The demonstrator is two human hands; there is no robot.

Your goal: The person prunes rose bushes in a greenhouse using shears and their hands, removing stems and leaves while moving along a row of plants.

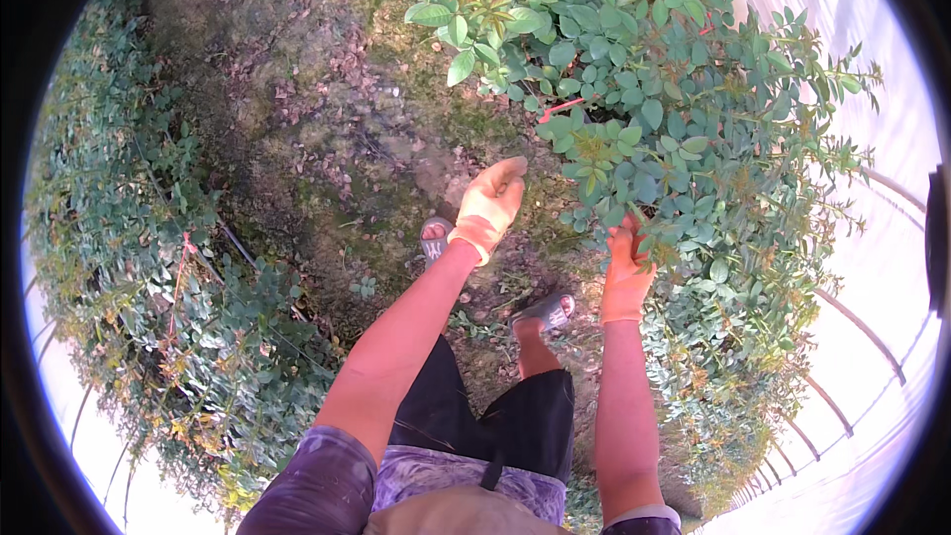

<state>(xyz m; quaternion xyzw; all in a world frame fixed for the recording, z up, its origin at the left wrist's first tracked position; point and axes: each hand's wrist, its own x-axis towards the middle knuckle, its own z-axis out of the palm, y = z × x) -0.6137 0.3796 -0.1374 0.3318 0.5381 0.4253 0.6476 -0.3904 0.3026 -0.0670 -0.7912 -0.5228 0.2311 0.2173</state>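
My left hand (490, 204), in an orange and pale glove, is raised over the ground between the plant rows. Its fingers are loosely curled; no object shows in it, but part of the palm is turned away. At the near side of a leafy rose bush (646, 119), my right hand (628, 267) wears a similar glove. Its bent fingers reach in among the leaves at the bush's lower edge. Foliage covers part of these fingers, so whether they grip a stem is hidden. A red tie (561, 109) shows among the leaves above both hands.
Another row of bushes (126, 275) stands on the left, with a red string (180, 282) and a dark pipe (238, 241). Mossy soil (312, 119) with dry leaves lies between. Curved greenhouse ribs (862, 327) and pale sheeting rise at right. My sandals (546, 312) are below.
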